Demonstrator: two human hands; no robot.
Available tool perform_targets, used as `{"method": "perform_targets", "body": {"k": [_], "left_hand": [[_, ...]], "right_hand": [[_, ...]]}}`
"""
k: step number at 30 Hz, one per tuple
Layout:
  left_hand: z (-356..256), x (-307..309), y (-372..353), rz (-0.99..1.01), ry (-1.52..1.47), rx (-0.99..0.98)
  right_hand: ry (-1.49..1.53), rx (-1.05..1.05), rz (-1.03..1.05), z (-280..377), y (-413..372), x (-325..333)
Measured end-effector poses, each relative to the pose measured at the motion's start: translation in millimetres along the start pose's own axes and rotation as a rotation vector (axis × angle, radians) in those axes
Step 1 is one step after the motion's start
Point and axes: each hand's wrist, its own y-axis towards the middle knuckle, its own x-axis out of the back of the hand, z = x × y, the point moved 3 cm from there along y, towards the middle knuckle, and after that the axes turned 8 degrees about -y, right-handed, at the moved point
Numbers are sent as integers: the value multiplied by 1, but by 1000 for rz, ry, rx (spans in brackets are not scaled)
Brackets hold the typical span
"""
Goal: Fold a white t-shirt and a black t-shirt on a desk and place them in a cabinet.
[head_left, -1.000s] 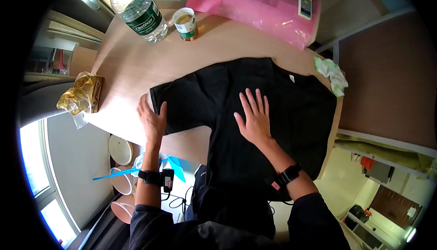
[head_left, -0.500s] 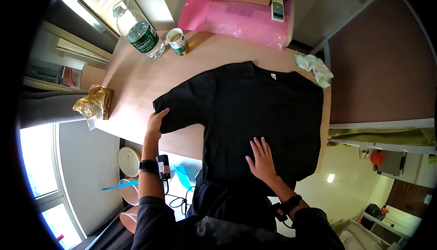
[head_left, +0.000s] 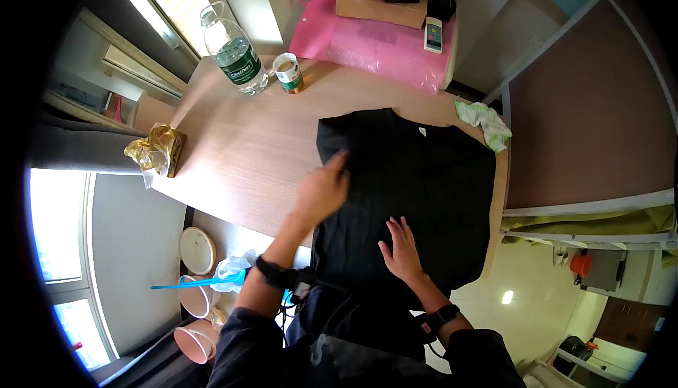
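Note:
A black shirt (head_left: 431,183) lies spread on the wooden table (head_left: 240,141), its neckline towards the far side and its lower part hanging at the near edge. The sleeve on the left is folded inward over the body. My left hand (head_left: 323,189) is at the shirt's left side, blurred by motion, its fingertips over the black cloth; whether it grips the cloth is not clear. My right hand (head_left: 404,252) rests flat on the lower middle of the shirt, fingers stretched out.
A large water bottle (head_left: 239,63) and a paper cup (head_left: 288,74) stand at the back left. Gold packaging (head_left: 157,149) sits at the left edge. Farther back are a pink sheet (head_left: 374,52) and a remote (head_left: 433,35). A white cloth (head_left: 486,124) lies at the back right.
My left hand has moved right and inward from the outer sleeve end, and the left sleeve has gone from spread out to folded in. My right hand stays flat on the shirt.

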Motion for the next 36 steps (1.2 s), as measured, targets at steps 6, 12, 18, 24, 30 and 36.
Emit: {"method": "perform_targets", "body": {"k": [6, 12, 18, 24, 30, 36], "left_hand": [[13, -119, -22, 296, -7, -110], [31, -134, -47, 273, -75, -99], [26, -106, -53, 219, -398, 48], [99, -126, -99, -283, -1165, 556], [98, -101, -83, -302, -1993, 1026], [93, -106, -59, -295, -1968, 1170]], "right_hand": [[677, -273, -118, -21, 10, -15], [732, -375, -156, -31, 47, 7], [236, -67, -193, -42, 148, 19], [354, -139, 103, -30, 243, -2], [415, -248, 478, -7, 305, -12], [511, -114, 481, 19, 332, -12]]}}
